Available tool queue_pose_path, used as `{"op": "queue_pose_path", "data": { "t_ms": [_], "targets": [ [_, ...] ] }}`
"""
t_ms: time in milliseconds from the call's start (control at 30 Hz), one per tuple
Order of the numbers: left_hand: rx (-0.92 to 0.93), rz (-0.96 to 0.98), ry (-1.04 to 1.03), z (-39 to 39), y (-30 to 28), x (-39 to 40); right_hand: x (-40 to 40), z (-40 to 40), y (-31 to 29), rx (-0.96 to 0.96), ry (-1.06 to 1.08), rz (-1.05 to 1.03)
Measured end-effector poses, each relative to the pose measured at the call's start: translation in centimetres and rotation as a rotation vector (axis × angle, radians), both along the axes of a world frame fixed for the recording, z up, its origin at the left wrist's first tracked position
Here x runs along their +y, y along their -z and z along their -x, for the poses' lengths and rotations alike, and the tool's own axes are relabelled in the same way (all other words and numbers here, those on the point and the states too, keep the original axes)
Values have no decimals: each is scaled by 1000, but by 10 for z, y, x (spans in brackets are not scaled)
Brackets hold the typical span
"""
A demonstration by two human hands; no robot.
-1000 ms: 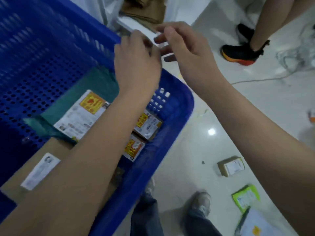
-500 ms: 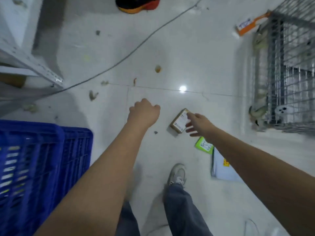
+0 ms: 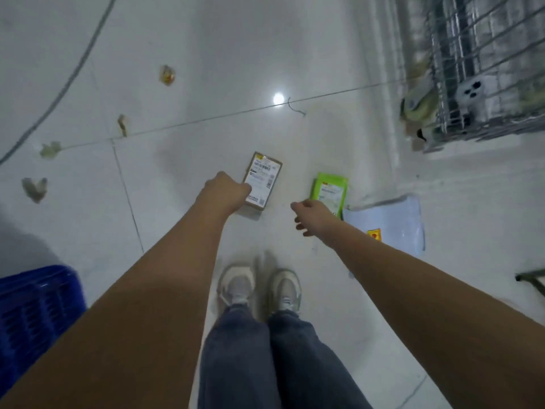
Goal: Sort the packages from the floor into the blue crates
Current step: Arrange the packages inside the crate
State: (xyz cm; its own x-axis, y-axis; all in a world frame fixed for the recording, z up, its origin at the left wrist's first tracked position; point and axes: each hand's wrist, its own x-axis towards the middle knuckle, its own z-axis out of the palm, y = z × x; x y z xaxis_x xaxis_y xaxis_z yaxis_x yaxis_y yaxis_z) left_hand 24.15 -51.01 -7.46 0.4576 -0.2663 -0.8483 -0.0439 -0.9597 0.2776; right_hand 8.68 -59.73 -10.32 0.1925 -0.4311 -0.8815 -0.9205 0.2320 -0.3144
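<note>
A person looks down at a white tiled floor (image 3: pixel 295 54), both bare arms reaching forward. The left hand (image 3: pixel 225 188) rests curled on the near corner of a small brown box (image 3: pixel 264 178) with a white label; whether its fingers actually grip the box cannot be told. The right hand (image 3: pixel 312 215) hangs loose and empty, fingers released, just beside a green packet (image 3: pixel 330 191) and a pale mailer bag (image 3: pixel 392 222). A blue crate (image 3: pixel 32 308) sits at lower left.
</note>
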Motion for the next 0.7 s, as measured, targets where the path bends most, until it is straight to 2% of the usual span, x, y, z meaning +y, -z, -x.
{"op": "queue_pose_path", "data": {
  "t_ms": [133,267,367,533,700],
  "targets": [
    [142,-46,-46,-3,73,-13,1,-20,76,14,16,-11],
    [58,-43,19,0,143,-10,6,-31,144,19,176,0],
    [91,28,-89,-1,181,-8,6,-36,179,-30,237,-7],
    [111,140,-154,4,211,-15,0,-32,199,-138,195,-165],
    [140,181,-312,8,206,-10,-7,-21,188,-199,341,-267]
  ]
}}
